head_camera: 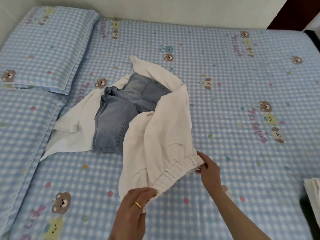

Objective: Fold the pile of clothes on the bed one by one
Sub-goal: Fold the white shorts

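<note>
1. Fingers [145, 192] of the left hand [134, 205] curl together over the near end of an elastic waistband [174, 172], pinching the gathered cloth between fingertips and thumb; a gold ring [138, 204] sits on one finger.
2. Over on the right hand [208, 168], the fingers close on the far end of the same waistband, thumb on top and the rest tucked beneath, so the band stretches between the two hands just above the sheet.
3. That waistband belongs to a pair of white trousers [155, 134], which trail away from the hands toward the middle of the bed [225, 101] and drape over the pile there.
4. Under the white cloth lie light blue denim shorts [117, 115], back pocket up, their lower hem showing nearest the camera.
5. Left of the denim, and partly beneath it, a white garment [78, 125] lies rumpled; it may be a shirt, though its shape is hard to read.
6. At the right edge of the view, near the mattress side, sits a folded white stack [312, 187], mostly cut off.
7. Farthest off, a pillow [46, 47] in the same blue check with bear prints rests at the upper left, against the pale wall [155, 7].
</note>
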Available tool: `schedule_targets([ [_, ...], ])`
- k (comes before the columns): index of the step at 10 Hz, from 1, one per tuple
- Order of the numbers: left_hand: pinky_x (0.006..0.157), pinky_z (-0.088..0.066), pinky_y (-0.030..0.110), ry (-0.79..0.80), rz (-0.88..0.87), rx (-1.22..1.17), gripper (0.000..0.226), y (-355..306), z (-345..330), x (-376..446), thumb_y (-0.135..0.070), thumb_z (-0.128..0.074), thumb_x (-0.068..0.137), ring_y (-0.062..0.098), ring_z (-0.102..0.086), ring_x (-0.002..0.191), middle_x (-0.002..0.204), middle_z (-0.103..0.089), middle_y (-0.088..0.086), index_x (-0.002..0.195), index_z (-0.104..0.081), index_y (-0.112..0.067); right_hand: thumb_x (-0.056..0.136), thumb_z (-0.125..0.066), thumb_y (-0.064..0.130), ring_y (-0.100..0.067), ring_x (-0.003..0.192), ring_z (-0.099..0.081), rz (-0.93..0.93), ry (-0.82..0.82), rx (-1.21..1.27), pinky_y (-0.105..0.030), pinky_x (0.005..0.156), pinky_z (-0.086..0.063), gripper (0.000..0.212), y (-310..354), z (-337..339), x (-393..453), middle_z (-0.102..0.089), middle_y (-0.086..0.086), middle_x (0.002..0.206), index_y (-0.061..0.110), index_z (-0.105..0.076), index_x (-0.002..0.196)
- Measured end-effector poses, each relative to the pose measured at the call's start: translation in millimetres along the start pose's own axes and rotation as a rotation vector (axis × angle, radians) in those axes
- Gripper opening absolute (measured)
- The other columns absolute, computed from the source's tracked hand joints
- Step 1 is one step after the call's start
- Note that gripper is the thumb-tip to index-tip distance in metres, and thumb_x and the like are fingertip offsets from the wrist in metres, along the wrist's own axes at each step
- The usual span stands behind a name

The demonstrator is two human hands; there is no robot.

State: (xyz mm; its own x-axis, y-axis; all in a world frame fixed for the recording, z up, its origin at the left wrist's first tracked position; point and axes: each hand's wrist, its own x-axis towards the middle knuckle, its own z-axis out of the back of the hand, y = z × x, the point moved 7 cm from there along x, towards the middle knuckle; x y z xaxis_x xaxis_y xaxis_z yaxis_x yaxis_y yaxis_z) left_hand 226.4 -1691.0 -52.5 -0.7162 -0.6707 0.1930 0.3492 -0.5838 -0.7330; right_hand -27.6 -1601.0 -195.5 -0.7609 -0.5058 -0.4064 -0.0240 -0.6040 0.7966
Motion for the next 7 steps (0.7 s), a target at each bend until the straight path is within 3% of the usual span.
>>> schedule_targets([
  [1, 0.087, -0.045, 0.015, 0.117, 0.027, 0.01, 0.036, -1, -19, -25, -0.015, -0.039, 0.09, 0.004, -0.054, 0.099, 0.101, -0.068, 0.002, 0.092, -0.075, -0.013, 0.092, -0.04, -0.008, -0.007, 0.073, -0.068, 0.081, -0.117, -0.061, -0.015, 0.058, -0.053, 0.043, -10, 65, -24, -0.07, 0.004, 0.087, 0.022, -0.063, 0.113],
  [2, 0.093, -0.037, 0.012, 0.312, 0.098, 0.066, 0.045, -15, -66, -49, -0.022, -0.029, 0.091, 0.009, -0.049, 0.119, 0.128, -0.056, 0.0, 0.113, -0.068, -0.03, 0.094, -0.042, 0.002, -0.008, 0.066, -0.066, 0.02, -0.231, -0.17, -0.026, 0.053, -0.052, 0.037, -32, 123, -59, -0.068, 0.009, 0.078, 0.034, -0.056, 0.107],
  [3, 0.091, -0.032, 0.004, 0.333, 0.274, -0.014, 0.026, -24, -117, -77, -0.033, -0.06, 0.085, -0.004, -0.049, 0.115, 0.119, -0.059, -0.018, 0.11, -0.065, -0.04, 0.095, -0.042, 0.01, -0.019, 0.065, -0.065, -0.159, -0.315, -0.243, -0.039, 0.06, -0.053, 0.029, -85, 171, -103, -0.068, 0.006, 0.072, 0.035, -0.051, 0.106],
  [4, 0.063, -0.035, -0.007, 0.503, 0.268, 0.309, 0.034, -49, -156, -94, -0.086, -0.053, 0.048, -0.023, -0.052, 0.059, 0.052, -0.054, -0.035, 0.058, -0.064, -0.056, 0.093, -0.045, 0.009, -0.022, 0.061, -0.06, -0.316, -0.302, -0.376, -0.037, 0.063, -0.048, 0.026, -142, 200, -132, -0.067, -0.004, 0.07, 0.024, -0.052, 0.113],
  [5, 0.047, -0.028, -0.003, 0.635, 0.245, 0.419, 0.042, -50, -190, -116, -0.085, -0.064, 0.02, -0.021, -0.047, 0.045, 0.05, -0.05, -0.038, 0.04, -0.059, -0.048, 0.092, -0.047, 0.005, -0.029, 0.083, -0.062, -0.306, -0.172, -0.444, -0.037, 0.073, -0.045, 0.035, -174, 193, -137, -0.065, -0.011, 0.107, 0.016, -0.051, 0.125],
  [6, 0.046, -0.044, 0.01, 0.69, 0.017, 0.459, 0.018, -45, -222, -150, -0.037, -0.059, 0.059, 0.003, -0.061, 0.052, 0.065, -0.068, -0.015, 0.063, -0.076, -0.034, 0.088, -0.048, -0.005, -0.019, 0.086, -0.059, -0.141, 0.031, -0.545, -0.025, 0.067, -0.043, 0.061, -184, 168, -123, -0.051, -0.003, 0.122, 0.021, -0.037, 0.141],
  [7, 0.046, -0.047, 0.012, 0.651, 0.024, 0.443, 0.044, -27, -233, -165, -0.021, -0.037, 0.061, 0.012, -0.052, 0.074, 0.072, -0.068, -0.005, 0.073, -0.079, -0.025, 0.084, -0.051, -0.007, -0.015, 0.069, -0.054, -0.079, 0.027, -0.662, -0.024, 0.056, -0.041, 0.063, -192, 179, -113, -0.048, 0.001, 0.1, 0.025, -0.045, 0.138],
])
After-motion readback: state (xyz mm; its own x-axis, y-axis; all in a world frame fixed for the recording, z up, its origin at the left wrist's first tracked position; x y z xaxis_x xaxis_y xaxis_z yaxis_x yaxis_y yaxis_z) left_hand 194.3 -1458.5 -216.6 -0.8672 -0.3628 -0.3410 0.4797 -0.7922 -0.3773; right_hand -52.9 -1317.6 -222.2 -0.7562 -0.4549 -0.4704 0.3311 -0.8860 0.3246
